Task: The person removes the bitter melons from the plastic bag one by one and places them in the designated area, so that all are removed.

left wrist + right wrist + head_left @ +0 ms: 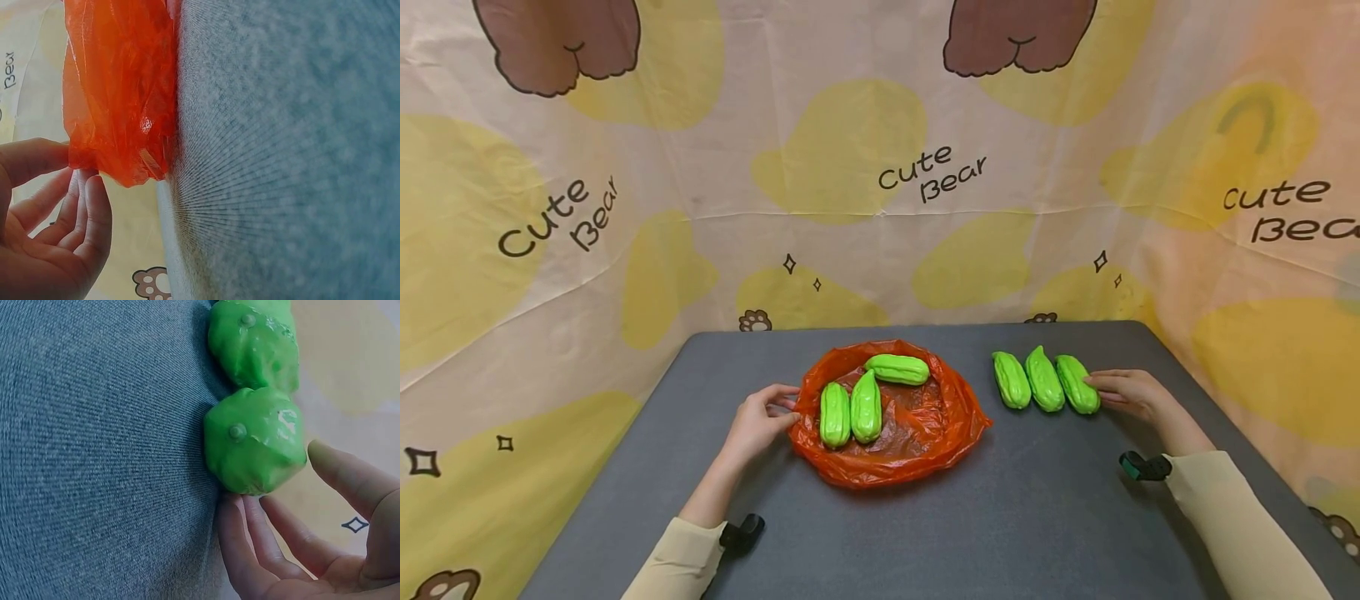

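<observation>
A red plastic bag [887,479] lies spread open on the table, its rim rolled into a ring. Inside it are three bright green, ridged bitter melons, two side by side at the left [835,415] and one across the back [898,369]. My left hand [763,421] pinches the bag's left rim between thumb and fingers. Three more bitter melons stand in a row at the right. Beside the rightmost bitter melon [1077,385] is my right hand [1131,393]; in the right wrist view its fingertips [234,503] touch the melon's side, the thumb close by.
The grey table [1000,517] reaches back to a patterned cloth [880,250] that hangs at the rear and both sides. The other two bitter melons of the right row [1011,382] stand close to the one I touch. Each wrist wears a black band [1144,467].
</observation>
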A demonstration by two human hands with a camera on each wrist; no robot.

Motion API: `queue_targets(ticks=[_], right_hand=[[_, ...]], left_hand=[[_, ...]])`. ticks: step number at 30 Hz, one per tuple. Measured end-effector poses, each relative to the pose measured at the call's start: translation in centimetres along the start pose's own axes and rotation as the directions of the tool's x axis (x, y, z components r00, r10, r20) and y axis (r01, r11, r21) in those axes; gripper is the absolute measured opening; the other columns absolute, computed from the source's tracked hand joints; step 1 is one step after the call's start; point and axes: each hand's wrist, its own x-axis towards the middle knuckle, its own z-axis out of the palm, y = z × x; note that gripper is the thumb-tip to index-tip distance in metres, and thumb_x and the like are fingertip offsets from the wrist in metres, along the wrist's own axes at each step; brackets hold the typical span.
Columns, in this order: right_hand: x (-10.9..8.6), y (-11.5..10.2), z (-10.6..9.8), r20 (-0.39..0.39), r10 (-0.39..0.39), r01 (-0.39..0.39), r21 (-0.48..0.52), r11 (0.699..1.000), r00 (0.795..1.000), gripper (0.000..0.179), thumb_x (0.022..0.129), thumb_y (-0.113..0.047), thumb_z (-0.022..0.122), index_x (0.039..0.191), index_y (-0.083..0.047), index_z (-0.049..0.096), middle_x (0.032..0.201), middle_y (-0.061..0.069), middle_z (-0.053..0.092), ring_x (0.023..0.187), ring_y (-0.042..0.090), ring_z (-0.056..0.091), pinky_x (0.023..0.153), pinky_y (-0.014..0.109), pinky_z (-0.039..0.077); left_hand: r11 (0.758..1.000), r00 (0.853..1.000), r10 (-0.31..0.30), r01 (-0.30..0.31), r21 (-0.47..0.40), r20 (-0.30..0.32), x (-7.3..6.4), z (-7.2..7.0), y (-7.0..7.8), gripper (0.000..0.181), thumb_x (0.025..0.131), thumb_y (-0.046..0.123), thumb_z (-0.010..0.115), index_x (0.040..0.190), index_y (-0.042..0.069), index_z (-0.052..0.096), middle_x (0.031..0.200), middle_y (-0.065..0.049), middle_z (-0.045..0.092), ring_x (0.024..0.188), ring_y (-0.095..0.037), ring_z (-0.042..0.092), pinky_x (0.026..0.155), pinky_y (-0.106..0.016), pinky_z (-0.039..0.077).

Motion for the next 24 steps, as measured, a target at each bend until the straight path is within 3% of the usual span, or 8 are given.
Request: queue_targets(ticks=[7, 15, 24], right_hand=[[-0.6, -0.1, -0.3, 0.019, -0.017, 0.016, 0.082, 0.996, 1.000, 0.074, 0.095, -0.029, 0.056, 0.144, 0.013, 0.021, 0.090, -0.022, 0.058, 0.086, -0.006, 0.062, 0.089, 0.028, 0.051], [-1.7, -0.5, -0.4, 0.009, -0.033, 0.032, 0.123, 0.992, 0.999, 0.077, 0.094, -0.029, 0.058, 0.145, 0.013, 0.017, 0.091, -0.022, 0.061, 0.088, -0.003, 0.065, 0.089, 0.029, 0.051], [-3.1, -1.0, -0.6, -0.018, -0.140, 0.141, 0.083, 0.987, 0.990, 0.073, 0.096, -0.027, 0.055, 0.144, 0.015, 0.018, 0.091, -0.026, 0.061, 0.089, -0.005, 0.064, 0.086, 0.027, 0.052]], left_hand=[[1.000, 1.000, 0.000, 0.000, 0.000, -0.006, -0.1, 0.0, 0.0, 0.038, 0.081, 0.010, 0.070, 0.118, 0.011, 0.064, 0.097, -0.012, 0.066, 0.073, -0.016, 0.063, 0.061, -0.027, 0.050], [1.000, 1.000, 0.006, -0.006, -0.003, -0.010, 0.0, 0.0, -0.2, 0.038, 0.081, 0.010, 0.070, 0.118, 0.009, 0.064, 0.097, -0.012, 0.066, 0.073, -0.017, 0.063, 0.061, -0.028, 0.050], [1.000, 1.000, 0.009, -0.009, -0.007, -0.004, 0.0, 0.0, -0.1, 0.037, 0.082, 0.010, 0.071, 0.118, 0.010, 0.064, 0.097, -0.013, 0.066, 0.075, -0.018, 0.064, 0.062, -0.027, 0.051]])
